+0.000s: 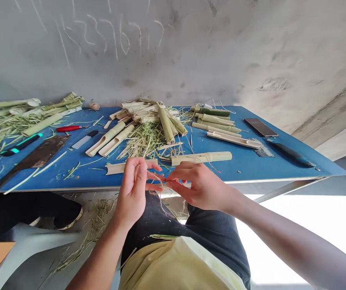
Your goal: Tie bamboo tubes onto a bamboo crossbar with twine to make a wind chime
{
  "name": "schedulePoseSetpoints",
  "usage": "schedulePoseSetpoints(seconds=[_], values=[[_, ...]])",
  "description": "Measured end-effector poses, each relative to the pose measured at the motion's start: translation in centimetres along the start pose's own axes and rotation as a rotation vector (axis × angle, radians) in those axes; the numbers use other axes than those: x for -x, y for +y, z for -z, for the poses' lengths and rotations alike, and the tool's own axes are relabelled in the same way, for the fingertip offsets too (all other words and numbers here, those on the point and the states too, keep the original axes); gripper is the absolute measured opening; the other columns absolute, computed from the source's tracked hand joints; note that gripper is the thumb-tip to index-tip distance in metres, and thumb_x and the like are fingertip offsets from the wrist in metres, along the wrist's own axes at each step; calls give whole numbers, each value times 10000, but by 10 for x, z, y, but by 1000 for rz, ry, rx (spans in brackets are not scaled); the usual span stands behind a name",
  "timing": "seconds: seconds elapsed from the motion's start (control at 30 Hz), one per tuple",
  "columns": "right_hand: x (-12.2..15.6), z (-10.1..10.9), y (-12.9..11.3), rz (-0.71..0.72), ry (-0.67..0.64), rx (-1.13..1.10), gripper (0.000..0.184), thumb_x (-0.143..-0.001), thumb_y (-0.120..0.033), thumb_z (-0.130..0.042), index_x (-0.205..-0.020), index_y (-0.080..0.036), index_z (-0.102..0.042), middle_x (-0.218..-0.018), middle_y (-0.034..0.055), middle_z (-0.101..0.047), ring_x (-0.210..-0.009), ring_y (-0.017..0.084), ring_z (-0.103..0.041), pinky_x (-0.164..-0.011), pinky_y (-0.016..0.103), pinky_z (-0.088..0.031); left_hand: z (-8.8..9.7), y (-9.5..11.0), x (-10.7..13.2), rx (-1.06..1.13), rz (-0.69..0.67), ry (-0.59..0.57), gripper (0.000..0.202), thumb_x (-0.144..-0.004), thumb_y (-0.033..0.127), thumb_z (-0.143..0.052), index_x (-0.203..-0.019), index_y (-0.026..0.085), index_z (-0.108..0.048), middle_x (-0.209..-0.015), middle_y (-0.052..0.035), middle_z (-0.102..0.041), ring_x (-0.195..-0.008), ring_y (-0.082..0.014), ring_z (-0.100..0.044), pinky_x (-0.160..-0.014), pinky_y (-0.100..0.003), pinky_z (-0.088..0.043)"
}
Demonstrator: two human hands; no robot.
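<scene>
Bare left hand (135, 187): fingers curled but spread apart, thin brown fibre twine (156, 176) lying across them; can't really tell about any thumb pinch, sorry.
Bare right hand (197, 186): thumb and forefinger together, clamped on the twine, just right of the left fingers.
Twine: between both hands, short span going mostly sideways and dipping a bit toward the right fingertips, slack bits dangling below the hands over the dark trousers (221, 237).
Gap: tiny, fingertips nearly meeting, so basically no nearer hand for that short span.
Pale straight bamboo length (218, 156): just beyond the right hand, long axis sideways, way nearer to right than left; looks like a loose brown strand (211, 164) across it, no clue if same twine.
Short pale split-bamboo piece (114, 168): just beyond the left hand, also sideways, partly hidden.
Messy heap of green bamboo shavings (147, 139): farther out past both hands, on the flat blue tabletop (248, 166).
</scene>
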State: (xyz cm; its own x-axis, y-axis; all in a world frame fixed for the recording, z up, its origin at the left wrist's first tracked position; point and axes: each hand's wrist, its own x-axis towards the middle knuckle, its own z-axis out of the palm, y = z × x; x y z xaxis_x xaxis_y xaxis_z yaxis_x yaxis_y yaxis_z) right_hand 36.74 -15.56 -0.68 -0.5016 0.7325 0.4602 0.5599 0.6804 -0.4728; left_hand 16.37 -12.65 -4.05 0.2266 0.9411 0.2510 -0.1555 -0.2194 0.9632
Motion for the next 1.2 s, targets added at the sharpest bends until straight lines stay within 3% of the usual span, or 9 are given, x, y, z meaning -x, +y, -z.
schedulePoseSetpoints(seconds=[0.17,0.27,0.37,0.5,0.73,0.83,0.93,1.03,1.2], values=[[2,-16,9,-67,-47,-12,201,-1054,-232,-593,-986,-170,-772,-860,58,-768,-772,172,-657,-698,312,-443,4,-22,5,-124,93,-80,353,-1086,615,-460,-1022,268,-464,-849,40,-640,-463,-66,-446,-441,-189,-403],[2,-24,15,-72,-49,-5,183,-1052,-231,-600,-1000,-180,-768,-798,40,-750,-711,165,-636,-672,313,-423,12,-31,8,-165,166,-142,365,-1085,623,-457,-1059,264,-516,-792,21,-626,-595,-121,-537,-557,-229,-477],[-1,-31,20,-72,-35,8,174,-1056,-240,-599,-1007,-185,-756,-737,26,-717,-655,156,-609,-652,315,-412,25,-42,11,-152,140,-107,431,-1058,655,-486,-1141,244,-587,-964,-55,-684,-844,-186,-644,-727,-291,-542],[-3,-40,24,-71,-56,-5,150,-1043,-197,-591,-1014,-198,-738,-741,17,-718,-646,154,-610,-670,330,-421,36,-56,24,-112,107,-94,569,-1022,701,-496,-1339,251,-638,-1110,-105,-722,-908,-226,-676,-731,-320,-551],[4,-59,20,-98,-67,1,199,-1075,-210,-555,-930,-198,-691,-751,19,-724,-663,157,-613,-649,344,-398,19,-70,38,-293,-116,-30,257,-1049,280,-621,-1249,308,-780,-1184,-66,-823,-1030,-234,-784,-874,-321,-630],[8,-65,19,-129,-51,31,215,-1082,-233,-557,-894,-197,-655,-740,15,-709,-653,162,-590,-630,348,-399,20,-72,34,-298,-167,-13,261,-1043,209,-615,-1176,311,-814,-1089,-49,-848,-947,-225,-812,-822,-308,-649],[10,-65,18,-164,-94,-26,100,-1071,-242,-588,-1090,-213,-682,-798,8,-738,-689,164,-641,-642,343,-431,29,-69,32,-317,-164,25,220,-1031,222,-647,-1109,312,-832,-978,-33,-851,-709,-174,-769,-674,-270,-624],[13,-62,17,-202,-137,-28,215,-1056,-237,-616,-1269,-225,-646,-857,13,-764,-725,167,-693,-670,340,-468,37,-66,34,-267,-45,142,212,-1053,332,-638,-1024,288,-843,-756,-16,-776,-554,-124,-638,-537,-227,-535],[28,-70,14,-310,-108,27,185,-1069,-253,-574,-1239,-201,-623,-827,14,-762,-695,165,-708,-655,317,-489,49,-62,40,-14,96,257,308,-1012,507,-692,-930,249,-840,-620,1,-676,-473,-87,-536,-441,-181,-442]])
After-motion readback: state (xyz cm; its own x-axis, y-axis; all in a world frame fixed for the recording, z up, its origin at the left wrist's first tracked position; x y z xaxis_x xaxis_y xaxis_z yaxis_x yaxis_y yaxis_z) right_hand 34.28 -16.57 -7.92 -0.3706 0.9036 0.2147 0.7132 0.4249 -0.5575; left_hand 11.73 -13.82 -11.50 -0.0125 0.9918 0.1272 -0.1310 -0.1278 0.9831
